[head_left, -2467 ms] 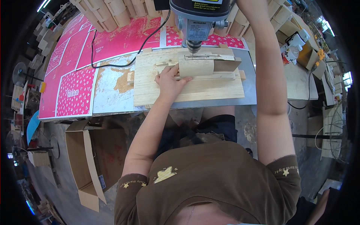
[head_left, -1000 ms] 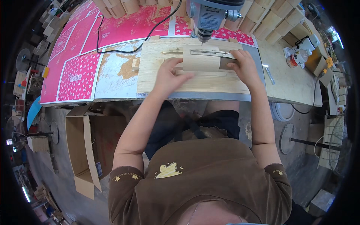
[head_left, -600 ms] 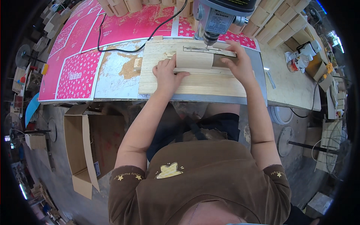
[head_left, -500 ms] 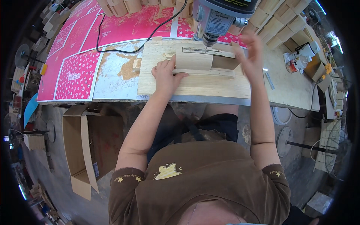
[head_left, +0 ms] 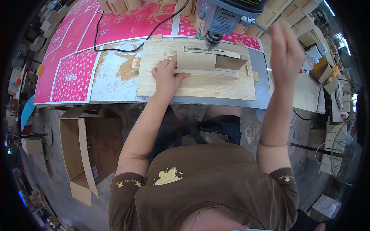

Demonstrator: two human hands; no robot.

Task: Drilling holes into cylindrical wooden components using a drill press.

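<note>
A pale wooden box (head_left: 195, 61) with a rounded front and a half-slid panel lies on a light wooden board (head_left: 200, 89). My left hand (head_left: 166, 77) is closed round the box's left end, thumb along its front lower edge. Above the box's back edge, where a narrow metal strip (head_left: 204, 50) runs, hangs the chuck (head_left: 213, 39) of a bench drill press (head_left: 223, 19). My right hand (head_left: 286, 52), slightly blurred, is raised at the drill's right side. Its fingers are closed at the end of the metal feed lever (head_left: 262, 27), whose tip they hide.
A black cable (head_left: 144, 46) crosses the pink-covered table (head_left: 73, 79), which carries sawdust. Stacked wooden boxes (head_left: 285, 17) stand behind the drill. White bottles (head_left: 314, 56) are at the right. An open cardboard box (head_left: 73, 150) stands on the floor at the left.
My right hand has moved up and right, from beside the wooden box to the drill's lever. The chuck appears slightly lower over the box. My left hand keeps its hold.
</note>
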